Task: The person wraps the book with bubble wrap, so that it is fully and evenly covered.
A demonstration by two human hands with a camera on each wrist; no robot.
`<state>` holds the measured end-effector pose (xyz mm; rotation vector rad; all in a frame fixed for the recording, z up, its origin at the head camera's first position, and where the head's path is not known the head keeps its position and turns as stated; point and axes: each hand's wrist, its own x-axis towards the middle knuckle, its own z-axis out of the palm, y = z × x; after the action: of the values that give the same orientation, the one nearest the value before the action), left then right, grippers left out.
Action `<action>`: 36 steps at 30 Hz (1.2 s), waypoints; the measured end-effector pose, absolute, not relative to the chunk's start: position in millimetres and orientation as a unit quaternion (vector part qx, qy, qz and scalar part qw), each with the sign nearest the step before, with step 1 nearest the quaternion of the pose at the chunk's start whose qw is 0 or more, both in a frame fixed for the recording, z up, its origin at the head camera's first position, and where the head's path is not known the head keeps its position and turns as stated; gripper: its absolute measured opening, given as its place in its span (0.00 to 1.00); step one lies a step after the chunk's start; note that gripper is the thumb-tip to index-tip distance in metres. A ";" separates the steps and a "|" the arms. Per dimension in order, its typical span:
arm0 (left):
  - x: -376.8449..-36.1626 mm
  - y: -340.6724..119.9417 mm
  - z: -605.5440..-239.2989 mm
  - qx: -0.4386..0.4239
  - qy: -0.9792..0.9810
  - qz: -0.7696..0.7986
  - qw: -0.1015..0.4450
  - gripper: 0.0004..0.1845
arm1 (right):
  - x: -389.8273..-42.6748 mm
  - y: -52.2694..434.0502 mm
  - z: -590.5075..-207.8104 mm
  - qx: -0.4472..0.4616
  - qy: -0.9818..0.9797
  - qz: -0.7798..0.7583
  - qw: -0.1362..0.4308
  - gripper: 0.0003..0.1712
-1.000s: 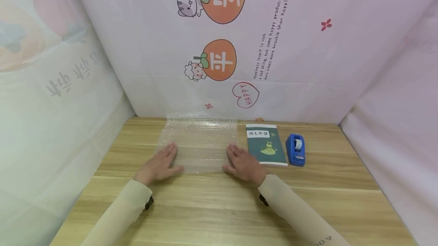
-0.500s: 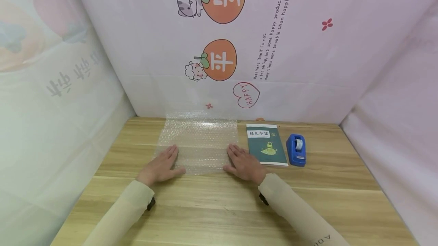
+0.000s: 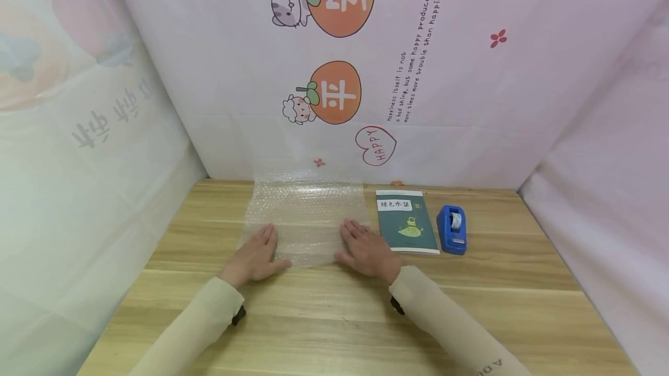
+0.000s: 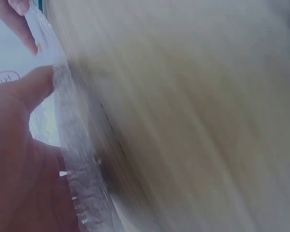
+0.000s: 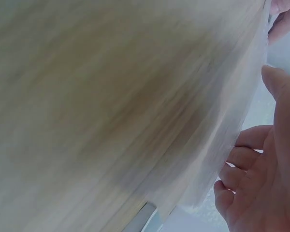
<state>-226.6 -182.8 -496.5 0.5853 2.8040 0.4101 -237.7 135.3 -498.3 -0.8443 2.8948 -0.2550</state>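
Note:
A clear sheet of bubble wrap point(image 3: 308, 219) lies on the wooden table, its far end reaching up the back wall. On its near left part rests my left hand point(image 3: 256, 257), palm down with fingers straight and thumb out to the side. My right hand point(image 3: 368, 251) lies the same way across the near right part. The left wrist view has the edge of the bubble wrap point(image 4: 79, 164) running along the thumb and palm of the left hand point(image 4: 14, 130). In the right wrist view, the right hand point(image 5: 266, 169) has its fingertips against the sheet.
Right of the bubble wrap lies a green booklet point(image 3: 399, 233) with white strips, close to my right hand. Beside it stands a blue tape dispenser point(image 3: 452, 242). A printed cloth point(image 3: 460, 103) rises behind the table point(image 3: 324, 329), with cloth walls on both sides.
Both hands have slid slightly toward each other over the bubble wrap, the left one to the right and the right one to the left. The booklet and tape dispenser stay put.

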 end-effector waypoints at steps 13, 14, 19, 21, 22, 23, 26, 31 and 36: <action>-220.1 -158.1 -496.1 0.154 0.973 0.113 0.128 0.52 | -232.3 118.3 -498.5 -0.259 0.959 -0.085 0.077 0.47; -219.2 -156.0 -495.7 0.151 0.974 0.111 0.127 0.52 | -232.1 117.5 -499.1 -0.255 0.960 -0.088 0.078 0.47; -217.1 -151.7 -493.7 0.145 0.973 0.119 0.131 0.53 | -231.6 115.9 -503.1 -0.236 0.964 -0.079 0.092 0.48; -217.5 -154.2 -490.8 0.152 0.969 0.132 0.141 0.52 | -231.4 116.4 -503.4 -0.232 0.964 -0.077 0.099 0.49; -217.8 -156.5 -488.5 0.155 0.966 0.143 0.149 0.52 | -231.1 116.9 -503.0 -0.233 0.964 -0.074 0.102 0.49; -218.4 -159.5 -485.7 0.157 0.963 0.153 0.159 0.51 | -231.2 117.5 -502.7 -0.234 0.964 -0.073 0.104 0.49; -223.2 -171.9 -475.7 0.170 0.950 0.189 0.182 0.49 | -232.7 119.8 -501.6 -0.242 0.962 -0.073 0.107 0.49; -239.2 -195.2 -462.2 0.217 0.939 0.198 0.178 0.49 | -238.0 124.9 -502.6 -0.253 0.958 -0.071 0.112 0.50; -250.1 -214.7 -461.3 0.228 0.939 0.197 0.168 0.51 | -243.5 131.4 -505.2 -0.260 0.956 -0.063 0.119 0.50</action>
<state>-250.1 -214.7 -461.3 0.6479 2.6691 0.5595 -243.5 131.4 -505.2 -0.7599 2.7968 -0.1835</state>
